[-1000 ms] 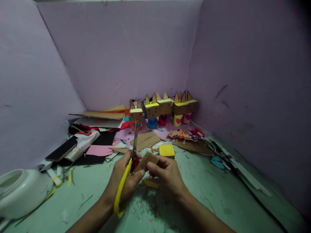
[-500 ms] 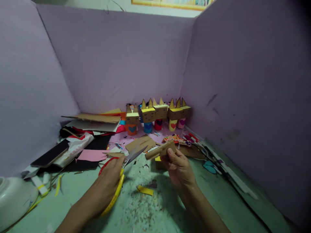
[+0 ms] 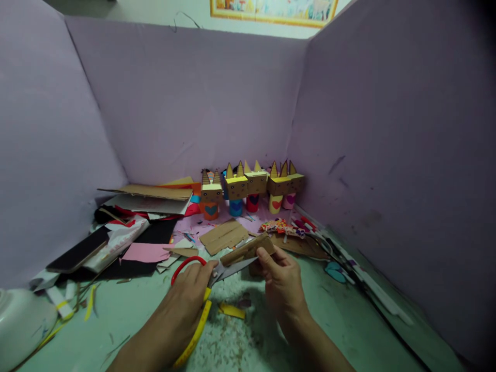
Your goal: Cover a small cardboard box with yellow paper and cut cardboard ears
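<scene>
My left hand (image 3: 189,292) grips a pair of scissors (image 3: 233,269) with one red and one yellow handle. The blades lie against the near side of a piece of brown cardboard (image 3: 245,250). My right hand (image 3: 282,279) pinches that cardboard at its right end between thumb and fingers. Partly hidden behind the right hand, a small brown box (image 3: 254,268) rests on the table. A yellow paper scrap (image 3: 232,310) lies below the blades, among many tiny bits.
Several cardboard-headed figures (image 3: 237,187) stand at the back wall. Piled at the left are cardboard sheets (image 3: 155,191), black boards and pink paper (image 3: 147,252). A white bowl (image 3: 25,325) sits at the left edge. A black cable (image 3: 372,299) runs along the right wall.
The scissors have moved right and down, bringing the blades to the cardboard. The right hand holds the cardboard slightly lower. The camera view has tilted up a little.
</scene>
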A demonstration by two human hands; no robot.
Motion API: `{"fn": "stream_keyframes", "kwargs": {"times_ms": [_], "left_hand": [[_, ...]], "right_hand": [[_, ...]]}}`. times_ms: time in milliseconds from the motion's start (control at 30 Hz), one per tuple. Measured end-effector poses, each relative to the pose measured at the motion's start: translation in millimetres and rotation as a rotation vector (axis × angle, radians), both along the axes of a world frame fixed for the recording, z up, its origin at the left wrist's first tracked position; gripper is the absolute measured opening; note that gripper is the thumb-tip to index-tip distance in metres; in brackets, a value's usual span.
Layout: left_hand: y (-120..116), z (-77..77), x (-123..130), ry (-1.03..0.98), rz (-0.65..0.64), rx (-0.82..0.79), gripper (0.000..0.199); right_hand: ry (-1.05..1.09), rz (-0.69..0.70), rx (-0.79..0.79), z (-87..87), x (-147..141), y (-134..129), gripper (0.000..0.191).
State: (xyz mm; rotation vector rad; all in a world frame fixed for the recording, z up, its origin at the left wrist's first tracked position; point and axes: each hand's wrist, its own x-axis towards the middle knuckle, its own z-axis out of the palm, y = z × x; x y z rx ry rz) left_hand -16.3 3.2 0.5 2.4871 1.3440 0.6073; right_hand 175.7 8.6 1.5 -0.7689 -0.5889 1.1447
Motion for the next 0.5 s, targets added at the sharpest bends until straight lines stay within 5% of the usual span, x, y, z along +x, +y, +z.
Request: {"fn": "stream_keyframes", "kwargs": {"times_ms": [233,500], "left_hand": [[-3.7,9.6,8.2,0.201,0.174,-0.022,0.057],[-6.0,13.9,8.1,0.161,0.108,-0.019,0.055]], "right_hand": [[-0.027,-0.001,-0.001,-3.9,-4.1,0.7,0.025],[-0.037,0.042,-0.012,-1.7,-6.9,-2.1,0.028]]}}
